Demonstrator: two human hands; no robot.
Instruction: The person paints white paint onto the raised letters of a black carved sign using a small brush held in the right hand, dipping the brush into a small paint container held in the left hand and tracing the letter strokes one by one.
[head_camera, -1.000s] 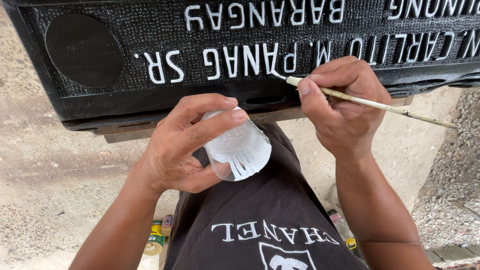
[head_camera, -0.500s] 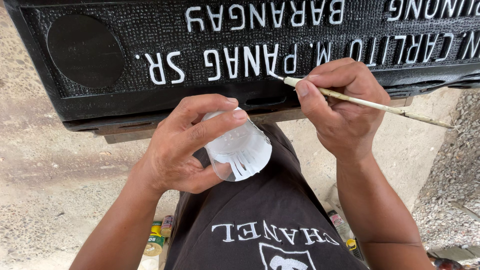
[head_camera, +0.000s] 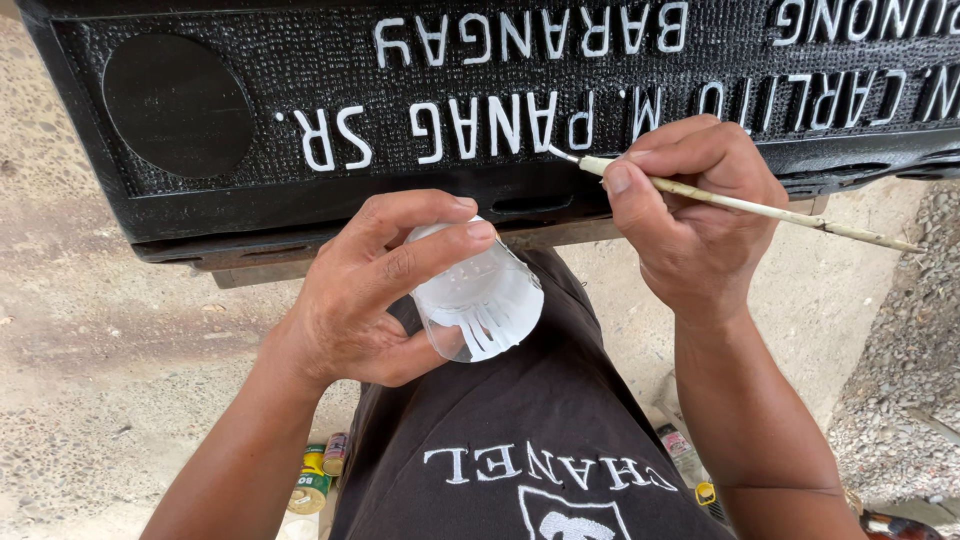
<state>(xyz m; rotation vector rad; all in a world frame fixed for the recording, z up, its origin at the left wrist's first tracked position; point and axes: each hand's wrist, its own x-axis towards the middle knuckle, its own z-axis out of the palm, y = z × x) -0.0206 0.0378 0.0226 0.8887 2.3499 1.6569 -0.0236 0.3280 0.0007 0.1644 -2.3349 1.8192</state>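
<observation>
The left hand (head_camera: 365, 300) wraps thumb and fingers closed around a small clear plastic cup (head_camera: 480, 300) streaked with white paint, holding it tilted above the lap of the dark shirt (head_camera: 520, 440). The right hand (head_camera: 690, 215) pinches a thin paint-smeared brush (head_camera: 740, 203) between thumb and fingertips, its handle trailing out past the knuckles. Ahead of that pinch, the bristle tip touches the black textured plaque (head_camera: 300, 75) at a raised white letter; small paint tins (head_camera: 315, 480) lie on the ground below the left forearm.

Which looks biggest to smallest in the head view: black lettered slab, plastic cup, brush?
1. Black lettered slab, spanning the frame.
2. Plastic cup in the left hand.
3. Brush in the right hand: longer than the cup but far thinner, so unsure.
</observation>
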